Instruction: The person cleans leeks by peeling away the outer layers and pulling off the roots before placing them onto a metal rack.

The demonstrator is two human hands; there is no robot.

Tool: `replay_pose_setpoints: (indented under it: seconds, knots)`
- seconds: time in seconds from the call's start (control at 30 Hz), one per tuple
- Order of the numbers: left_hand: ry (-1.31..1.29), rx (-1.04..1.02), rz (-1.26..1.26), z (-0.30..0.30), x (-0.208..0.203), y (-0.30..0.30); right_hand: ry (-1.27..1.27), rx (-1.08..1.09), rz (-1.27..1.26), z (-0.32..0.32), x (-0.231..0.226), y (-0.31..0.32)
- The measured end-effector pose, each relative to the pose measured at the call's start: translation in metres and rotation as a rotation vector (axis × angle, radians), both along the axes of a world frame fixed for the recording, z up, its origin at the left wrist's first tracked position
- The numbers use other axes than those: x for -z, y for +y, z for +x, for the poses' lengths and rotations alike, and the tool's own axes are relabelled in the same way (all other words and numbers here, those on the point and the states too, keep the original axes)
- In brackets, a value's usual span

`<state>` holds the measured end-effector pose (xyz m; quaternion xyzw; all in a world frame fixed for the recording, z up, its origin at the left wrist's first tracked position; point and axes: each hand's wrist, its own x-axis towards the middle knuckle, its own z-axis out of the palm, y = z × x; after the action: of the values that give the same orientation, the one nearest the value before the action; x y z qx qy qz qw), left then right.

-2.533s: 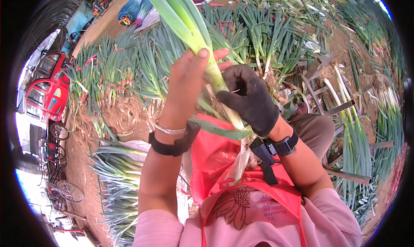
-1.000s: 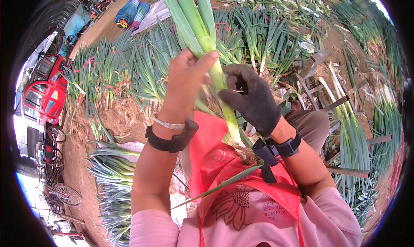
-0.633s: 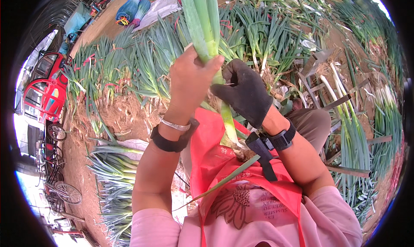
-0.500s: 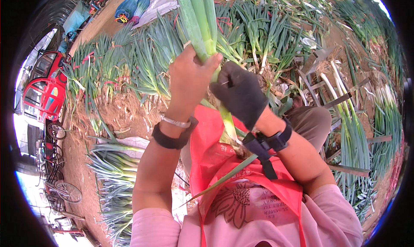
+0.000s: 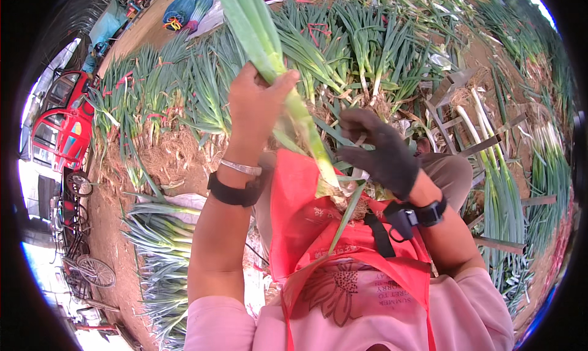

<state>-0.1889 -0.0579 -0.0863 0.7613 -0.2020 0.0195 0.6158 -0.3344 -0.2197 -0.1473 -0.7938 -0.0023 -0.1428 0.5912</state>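
Observation:
My bare left hand [image 5: 258, 109], wearing a bracelet and a black wristband, is closed around a leek [image 5: 306, 127]. Its green leaves rise past my fist to the upper edge, and the pale stalk slants down to a root end over the red apron [image 5: 294, 228]. To the right of the stalk, my right hand [image 5: 386, 152] in a dark glove is apart from it, thumb and fingers spread. A loose strip of green leaf [image 5: 348, 219] hangs by the roots across the apron.
Rows of leeks [image 5: 208, 97] lie beyond my hands, some tied with red string. A leek pile [image 5: 165, 253] is at lower left. A metal frame [image 5: 481, 144] with leeks across it stands at right. A red vehicle [image 5: 64, 124] and bicycle [image 5: 95, 271] are at left.
My right hand has come away from the stalk, moving right and down, and its fingers have spread. My left hand has shifted slightly left with the leek, which now leans more to the left.

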Motion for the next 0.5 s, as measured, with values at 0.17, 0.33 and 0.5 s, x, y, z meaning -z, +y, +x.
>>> replay_pose_setpoints:
  seconds: [0.17, 0.33, 0.5]
  knots:
    - [0.073, 0.213, 0.034, -0.018, -0.017, -0.007, 0.102, 0.042, 0.142, 0.023, -0.034, 0.032]
    - [0.353, 0.531, -0.214, -0.028, -0.028, 0.001, 0.082, -0.130, 0.036, 0.018, -0.041, 0.010]
    - [0.363, 0.512, -0.159, -0.020, -0.018, 0.002, 0.014, -0.102, 0.393, 0.027, -0.037, 0.010]
